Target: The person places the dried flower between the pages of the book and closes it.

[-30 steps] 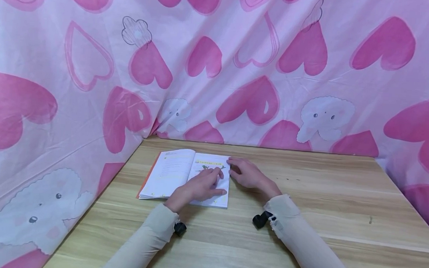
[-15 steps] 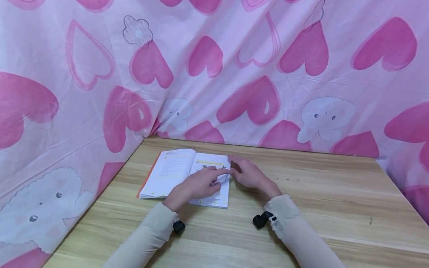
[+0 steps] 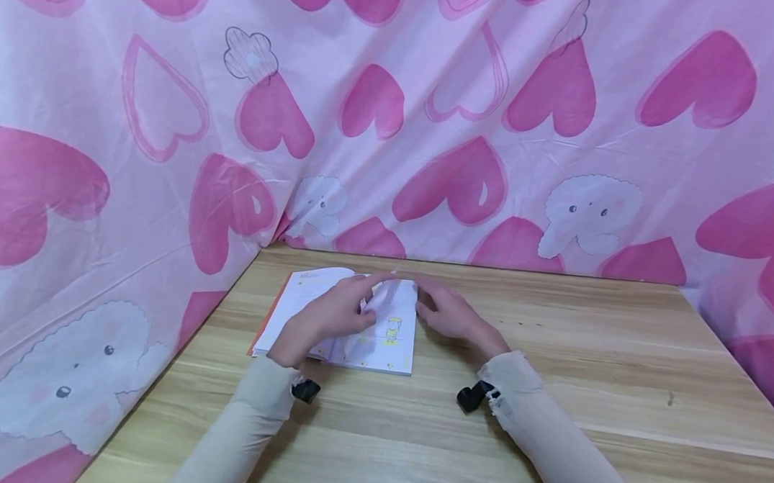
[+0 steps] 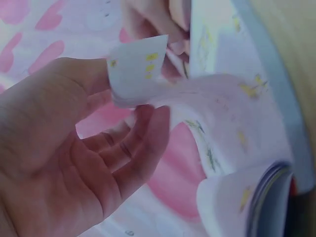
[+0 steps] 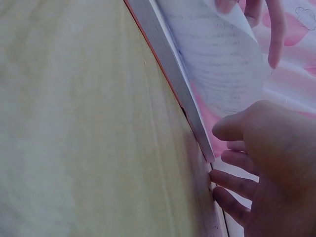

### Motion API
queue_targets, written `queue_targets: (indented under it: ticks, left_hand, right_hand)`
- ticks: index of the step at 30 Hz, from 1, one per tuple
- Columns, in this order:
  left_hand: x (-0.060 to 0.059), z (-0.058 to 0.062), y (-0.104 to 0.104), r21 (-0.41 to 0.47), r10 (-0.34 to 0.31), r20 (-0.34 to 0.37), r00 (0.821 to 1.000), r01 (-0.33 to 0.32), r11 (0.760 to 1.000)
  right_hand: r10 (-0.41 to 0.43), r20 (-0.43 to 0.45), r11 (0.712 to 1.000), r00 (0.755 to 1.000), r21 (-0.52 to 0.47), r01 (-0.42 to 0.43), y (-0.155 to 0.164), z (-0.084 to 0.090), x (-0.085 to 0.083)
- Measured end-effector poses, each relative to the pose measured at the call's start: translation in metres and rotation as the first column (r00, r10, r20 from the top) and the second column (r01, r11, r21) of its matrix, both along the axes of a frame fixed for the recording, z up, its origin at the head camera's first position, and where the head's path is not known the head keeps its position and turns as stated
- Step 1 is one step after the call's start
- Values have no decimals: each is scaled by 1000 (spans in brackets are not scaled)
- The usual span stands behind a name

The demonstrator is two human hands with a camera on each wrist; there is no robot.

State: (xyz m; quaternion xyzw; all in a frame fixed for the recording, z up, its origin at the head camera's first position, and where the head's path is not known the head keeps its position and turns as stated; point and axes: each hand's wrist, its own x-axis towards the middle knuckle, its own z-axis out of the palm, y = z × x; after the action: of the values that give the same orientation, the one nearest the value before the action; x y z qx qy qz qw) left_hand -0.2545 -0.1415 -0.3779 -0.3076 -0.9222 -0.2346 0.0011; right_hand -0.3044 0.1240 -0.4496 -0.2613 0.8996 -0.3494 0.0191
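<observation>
An open book (image 3: 369, 359) with white printed pages and an orange cover edge lies on the table. My left hand (image 3: 328, 311) is above it and pinches a page (image 4: 136, 71) near its corner, between thumb and fingers. That page curls up off the right-hand side, and its printed underside shows in the right wrist view. Beneath it, a drawing of a small yellow figure (image 3: 392, 330) can be seen. Beside the book's right edge is my right hand (image 3: 451, 313), fingers loosely bent and holding nothing. Whether its fingertips touch the book is unclear.
The wooden table (image 3: 569, 379) extends right and toward me. A pink curtain (image 3: 431, 128) with hearts and white cartoon animals rises behind the table and along its left side. A black wrist mount (image 3: 474, 396) hangs at the right sleeve, another (image 3: 305, 391) at the left.
My left hand reached to the right page's outer edge, then came back left with a page lifted and curling. The right hand has stayed beside the book.
</observation>
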Motion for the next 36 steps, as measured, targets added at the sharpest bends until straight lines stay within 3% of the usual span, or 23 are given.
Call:
queue_targets:
  ticks: [7, 18, 27, 31, 36]
  left_hand:
    - [1, 13, -11, -35, 35, 47, 998, -33, 999]
    - [1, 27, -34, -7, 39, 17, 999, -39, 999]
    - [0, 30, -52, -131, 234, 55, 971, -225, 965]
    - [-2, 31, -57, -142, 300, 79, 951, -288, 947]
    - [-7, 28, -63, -125, 363, 42, 931, -355, 926]
  right_hand:
    - [-24, 15, 998, 1000, 67, 23, 1, 1, 0]
    - [-6, -3, 990, 1000, 137, 6, 2, 2, -1]
    - [8, -20, 989, 1000, 149, -5, 1, 2, 0]
    - [11, -19, 989, 1000, 147, -8, 1, 1, 0]
    - [10, -14, 989, 1000, 148, -8, 1, 1, 0]
